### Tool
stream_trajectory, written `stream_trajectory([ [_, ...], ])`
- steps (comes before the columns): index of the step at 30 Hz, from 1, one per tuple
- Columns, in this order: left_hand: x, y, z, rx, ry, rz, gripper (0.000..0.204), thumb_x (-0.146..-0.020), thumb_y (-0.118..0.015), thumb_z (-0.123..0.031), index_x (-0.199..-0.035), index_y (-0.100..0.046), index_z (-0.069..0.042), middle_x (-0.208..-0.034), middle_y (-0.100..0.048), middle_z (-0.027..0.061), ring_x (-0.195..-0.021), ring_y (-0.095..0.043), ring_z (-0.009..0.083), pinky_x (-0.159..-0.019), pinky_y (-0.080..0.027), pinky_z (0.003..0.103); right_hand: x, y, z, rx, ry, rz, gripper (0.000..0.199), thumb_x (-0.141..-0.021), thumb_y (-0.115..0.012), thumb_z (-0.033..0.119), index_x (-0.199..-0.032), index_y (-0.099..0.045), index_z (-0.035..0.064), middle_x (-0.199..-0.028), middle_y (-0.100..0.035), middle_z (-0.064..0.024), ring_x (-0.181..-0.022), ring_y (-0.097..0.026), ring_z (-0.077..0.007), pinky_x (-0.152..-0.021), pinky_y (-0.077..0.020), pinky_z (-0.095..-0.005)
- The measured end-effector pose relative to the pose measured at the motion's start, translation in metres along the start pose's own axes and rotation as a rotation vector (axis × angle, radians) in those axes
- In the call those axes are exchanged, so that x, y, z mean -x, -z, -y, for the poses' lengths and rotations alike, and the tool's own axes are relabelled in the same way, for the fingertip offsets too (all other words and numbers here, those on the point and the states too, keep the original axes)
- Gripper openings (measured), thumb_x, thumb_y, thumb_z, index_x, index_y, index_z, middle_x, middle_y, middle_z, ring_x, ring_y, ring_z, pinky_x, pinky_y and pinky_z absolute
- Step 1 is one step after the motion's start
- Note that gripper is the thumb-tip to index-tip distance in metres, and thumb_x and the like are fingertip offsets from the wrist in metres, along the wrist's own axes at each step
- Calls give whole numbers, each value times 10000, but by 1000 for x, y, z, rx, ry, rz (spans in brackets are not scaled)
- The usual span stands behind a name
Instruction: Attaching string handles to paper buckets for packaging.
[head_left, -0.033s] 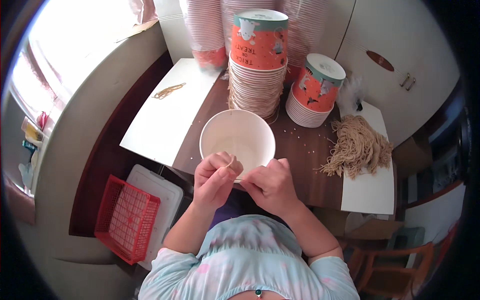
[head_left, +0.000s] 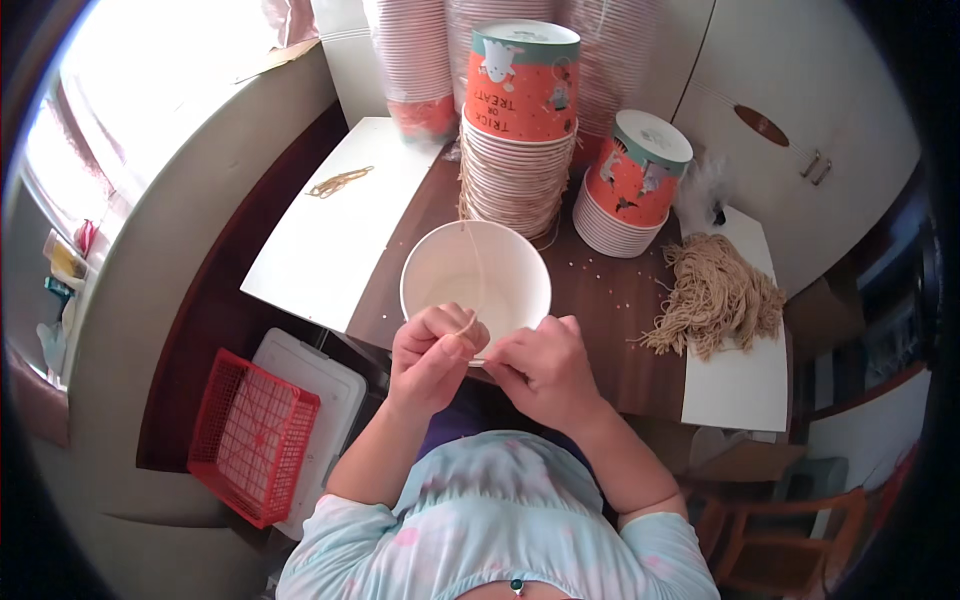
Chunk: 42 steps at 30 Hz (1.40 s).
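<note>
A white-lined paper bucket [head_left: 425, 275] sits mouth up and tilted toward me at the table's near edge. A thin tan cord [head_left: 481, 275] runs from a point near its far rim, across the opening, to my left hand [head_left: 432, 350]. That hand pinches the cord between thumb and fingers over the near left rim. My right hand [head_left: 543, 362] is closed at the near right rim, its fingertips on the bucket's edge. Whether it also has cord in it is hidden.
Behind the bucket stands a tall stack of upturned orange buckets [head_left: 520, 95], cords round their rims. A shorter bucket stack [head_left: 630, 190] is to its right. A heap of tan cords [head_left: 715, 295] lies far right, a few cords [head_left: 341, 182] left. A red basket [head_left: 255, 440] is lower left.
The cord now shows as a line across the bucket's opening. Both hands stay in nearly the same place.
</note>
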<state>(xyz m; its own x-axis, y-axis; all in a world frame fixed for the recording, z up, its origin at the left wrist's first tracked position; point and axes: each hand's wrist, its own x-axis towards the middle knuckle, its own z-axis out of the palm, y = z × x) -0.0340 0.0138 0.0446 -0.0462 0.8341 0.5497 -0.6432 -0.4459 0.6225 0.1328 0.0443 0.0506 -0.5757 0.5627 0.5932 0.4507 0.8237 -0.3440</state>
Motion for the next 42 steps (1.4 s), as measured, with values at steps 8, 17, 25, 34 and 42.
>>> stream_trajectory([
  [8,-5,17,-4,-247,87,310,133,-883,-585,-17,-753,-564,-3,-736,-554,59,-669,-511,154,-631,-407,267,-83,26,-55,-237,-153,362,929,-611,-835,271,-1389,-384,39,-1269,-483,-180,-1158,-501,-305,-961,-430,-387],
  [17,5,-2,-49,-1030,-383,372,217,-745,-715,-216,-831,-658,-25,-927,-637,121,-804,-591,260,-736,-464,349,-99,21,-75,58,-251,326,207,-805,-618,117,-1001,-678,91,-869,-680,-140,-808,-656,-297,-746,-514,-401],
  [25,-44,35,-58,-450,-106,-157,1086,-774,-718,-500,-1506,-39,-73,-1502,-254,155,-1381,-285,283,-1110,-263,432,-86,80,-3,-301,178,-14,802,-697,-595,-11,-1444,-308,36,-1465,-366,-150,-1352,-367,-298,-1095,-314,-390],
  [34,-232,37,-98,-926,-400,231,1100,-688,-781,-349,-1507,-106,-59,-1509,-252,192,-1409,-230,294,-1140,-205,427,-203,130,-44,-676,-18,-131,804,-870,-665,302,-1466,-218,-1,-1462,-348,-178,-1356,-332,-252,-1112,-272,-361],
  [42,-299,72,3,-980,-53,-43,1151,-657,-793,-543,-1468,-167,-19,-1388,-421,209,-1288,-423,294,-1065,-352,374,-247,71,-150,-234,-62,-252,820,-840,-675,395,-1419,-270,-21,-1394,-415,-246,-1317,-394,-337,-1093,-307,-385],
])
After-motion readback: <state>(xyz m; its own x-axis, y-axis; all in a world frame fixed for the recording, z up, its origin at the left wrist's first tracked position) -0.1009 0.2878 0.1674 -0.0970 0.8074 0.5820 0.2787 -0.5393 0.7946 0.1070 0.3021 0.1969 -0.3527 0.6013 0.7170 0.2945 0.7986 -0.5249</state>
